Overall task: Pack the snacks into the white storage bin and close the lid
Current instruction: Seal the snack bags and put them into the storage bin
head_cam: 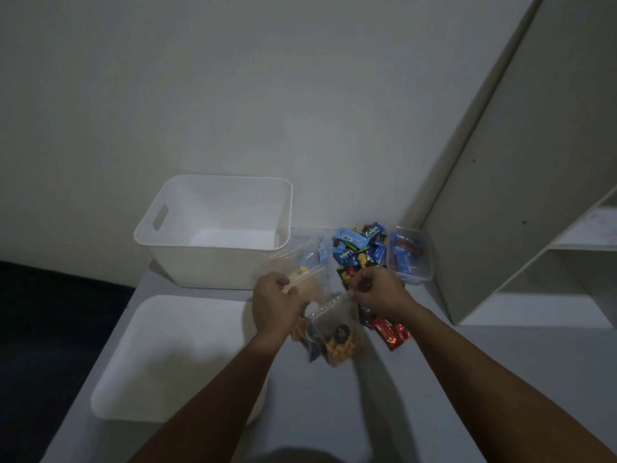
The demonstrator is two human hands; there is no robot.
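Observation:
The white storage bin point(187, 259) stands open and empty at the back of the grey table. Its white lid point(160, 362) lies flat in front of it. A clear zip bag point(337, 332) with orange snacks hangs just above the table between my hands. My left hand point(272, 305) grips the bag's left top edge, and my right hand point(380, 292) pinches its right top corner. Behind them lies a pile of blue and dark snack packets point(357, 248). Red wrapped snacks point(390, 332) lie under my right wrist. Another clear bag point(307, 259) leans beside the bin.
A clear plastic tub point(412, 255) with blue and red packets sits at the back right. A white shelf unit point(534, 202) stands close on the right. The table's left edge point(110, 332) drops off to a dark floor. A plain wall rises behind the bin.

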